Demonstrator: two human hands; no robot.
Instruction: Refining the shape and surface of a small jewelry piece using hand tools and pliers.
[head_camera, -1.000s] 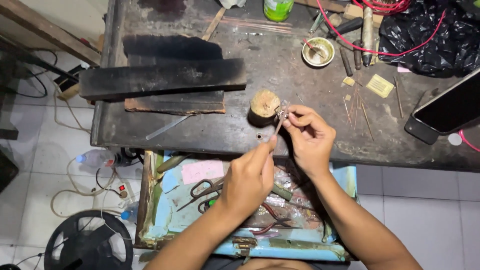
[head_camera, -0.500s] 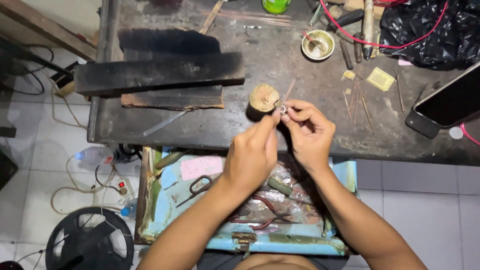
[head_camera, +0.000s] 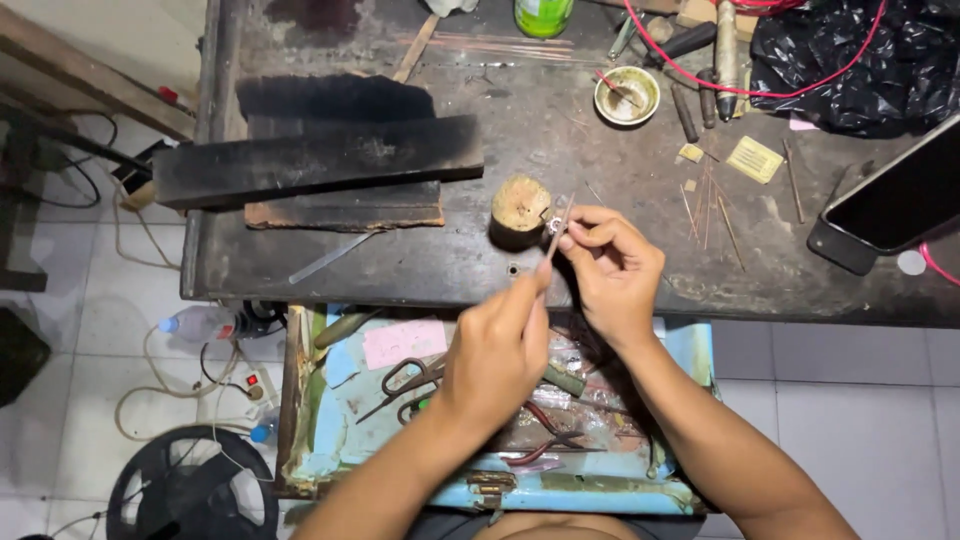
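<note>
Nearest the camera, an open blue drawer (head_camera: 690, 350) full of pliers and scissors (head_camera: 405, 385) sat under the forearms, and anything dropped would likely have fallen among that clutter and been hard to find. Above it the left hand (head_camera: 495, 350) was pinched shut on a thin metal tool (head_camera: 557, 228), its tip raised to a tiny silvery piece (head_camera: 550, 225) that the right hand (head_camera: 612, 268) gripped between thumb and fingertips, the two hands close together just over the edge of the dark worktop (head_camera: 420, 265). The piece was too small to make out clearly. A slip of the tool could have pricked the right fingertips (head_camera: 570, 240), since they were touching the work. Just beyond, the round wooden block (head_camera: 520, 203) stood beside the piece; a push might have nudged it. Farther back, thin wires (head_camera: 705, 200), a small bowl (head_camera: 627, 95) and a phone (head_camera: 890, 200) lay well apart, out of harm's reach.
</note>
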